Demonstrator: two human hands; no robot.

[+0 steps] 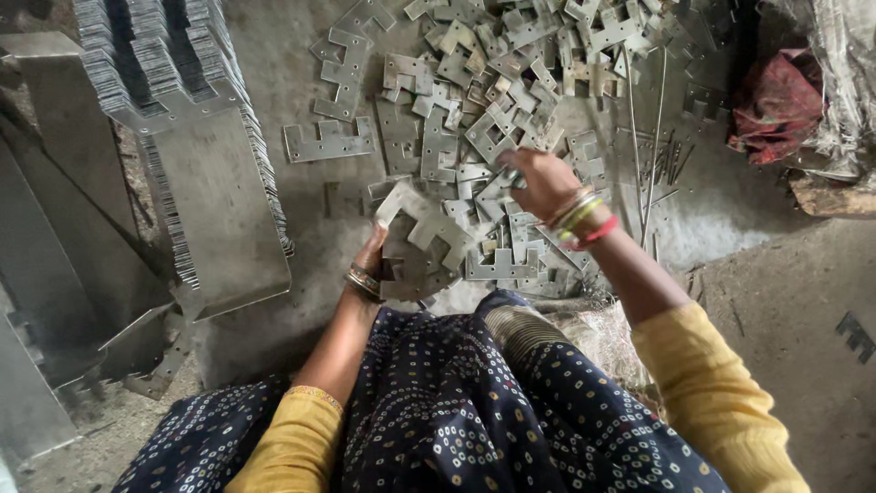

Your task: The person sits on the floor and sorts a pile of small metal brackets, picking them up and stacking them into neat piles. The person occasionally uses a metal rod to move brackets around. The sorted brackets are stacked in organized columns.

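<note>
— Item one, far left?

— Tall packs of thin grey sheet-metal plates stacked on edge (pixel 214 183), leaning on the bare concrete floor (pixel 301 246). Neither hand touched them.

— Next along?

— One long flat perforated metal strip (pixel 329 141), lying alone on the floor, just left of the main heap.

— The left hand?

— Left hand (pixel 372 260), bangled at the wrist, was closed round a small stack of flat notched grey steel brackets (pixel 415 242), fingers curled under, thumb side up; the top piece tilted outward. The stack was held low, near the lap of the dark dotted skirt (pixel 456 411).

— How would those pieces handle?

— Judged stiff, thin and light singly, heavier when stacked; smooth faces likely to slide on one another, stamped edges probably sharp. Best taken by the flat faces, not the notches.

— The right hand?

— Right hand (pixel 538 178) was stretched forward, fingers bent down onto the scattered heap of matching steel brackets (pixel 493 82); whether it pinched one could not be told.

— Far right?

— Thin metal rods (pixel 652 137), then a crumpled red cloth (pixel 776 100).
</note>
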